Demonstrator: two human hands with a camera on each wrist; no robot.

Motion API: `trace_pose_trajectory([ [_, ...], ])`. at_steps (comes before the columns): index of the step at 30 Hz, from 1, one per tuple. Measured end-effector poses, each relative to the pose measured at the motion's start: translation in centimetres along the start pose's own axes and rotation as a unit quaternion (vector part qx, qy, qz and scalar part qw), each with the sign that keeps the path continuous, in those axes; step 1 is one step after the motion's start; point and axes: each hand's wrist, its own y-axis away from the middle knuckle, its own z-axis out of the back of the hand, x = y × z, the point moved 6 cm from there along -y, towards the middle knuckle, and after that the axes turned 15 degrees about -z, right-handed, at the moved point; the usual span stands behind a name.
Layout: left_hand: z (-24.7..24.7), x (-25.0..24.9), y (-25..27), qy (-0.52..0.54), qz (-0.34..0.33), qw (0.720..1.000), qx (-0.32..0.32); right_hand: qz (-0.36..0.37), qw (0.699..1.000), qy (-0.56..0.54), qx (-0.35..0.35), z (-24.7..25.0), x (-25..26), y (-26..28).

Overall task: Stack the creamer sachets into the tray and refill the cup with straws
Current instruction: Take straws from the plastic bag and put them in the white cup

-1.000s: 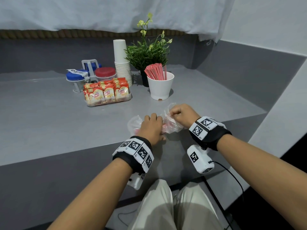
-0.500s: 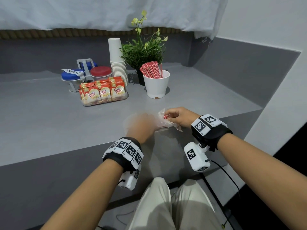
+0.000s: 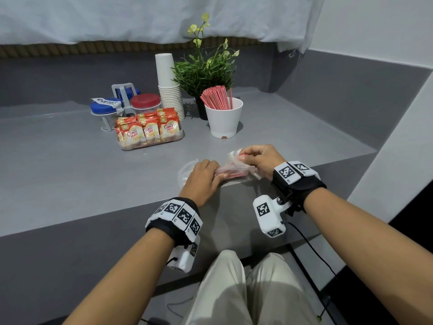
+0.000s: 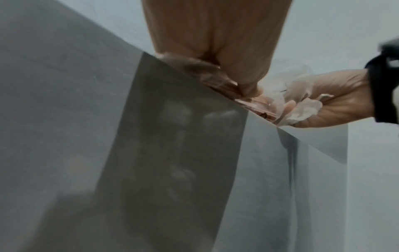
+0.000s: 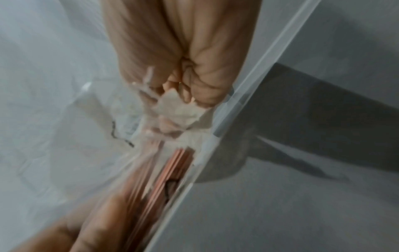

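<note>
Straw bundle (image 3: 232, 175) in clear bag (image 3: 235, 164) lies left-to-right: left hand (image 3: 202, 181) clamps middle, right hand (image 3: 262, 158) pinches bag mouth, cup (image 3: 223, 124) beyond.

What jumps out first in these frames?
Both hands meet at the counter's near edge on a clear bag of red straws: the left hand holds its middle and the right hand pinches the crumpled end. Behind them, a white cup bristling with red-striped straws stands right of a clear tray packed with orange creamer sachets.

Potted plant (image 3: 203, 73), paper cups (image 3: 167, 90) — jars (image 3: 145, 103).
</note>
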Motion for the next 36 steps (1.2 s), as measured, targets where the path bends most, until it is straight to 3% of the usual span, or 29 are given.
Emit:
trace_pose_trajectory([
  [3,-0.2,-0.1,-0.2,-0.012,0.004,1.0,-0.003,-0.023,0.998,-0.059,0.019,0.0,0.0,-0.1],
  [9,-0.5,-0.2,-0.2,-0.033,0.004,0.999,0.001,-0.035,0.999,0.009,0.018,-1.1,0.4,-0.2],
  [15,-0.7,0.2,-0.7,-0.046,0.018,0.999,0.009,-0.026,0.989,-0.145,-0.006,1.1,1.8,0.0],
  [18,-0.9,0.0,-1.1,-0.047,0.022,0.999,0.009,-0.064,0.972,-0.226,0.021,0.0,1.2,0.3],
  [21,-1.1,-0.2,-1.2,-0.054,0.018,0.998,0.013,-0.117,0.982,-0.146,0.017,-1.4,0.1,-0.1],
  [25,-1.0,-0.2,-1.1,-0.053,0.021,0.998,0.009,-0.092,0.99,-0.103,-0.033,-1.0,1.8,-0.4],
  [30,-1.0,-0.5,-1.0,0.009,0.024,0.999,-0.02,-0.049,0.943,-0.327,-0.032,-0.6,2.8,-0.2],
  [33,-1.1,-0.6,-1.0,0.018,0.026,0.999,-0.018,-0.078,0.913,-0.4,-0.02,-1.8,1.8,-0.6],
  [36,-1.0,-0.7,-0.9,0.025,0.024,0.999,-0.009,-0.114,0.89,-0.436,-0.068,-2.4,0.6,-1.2],
])
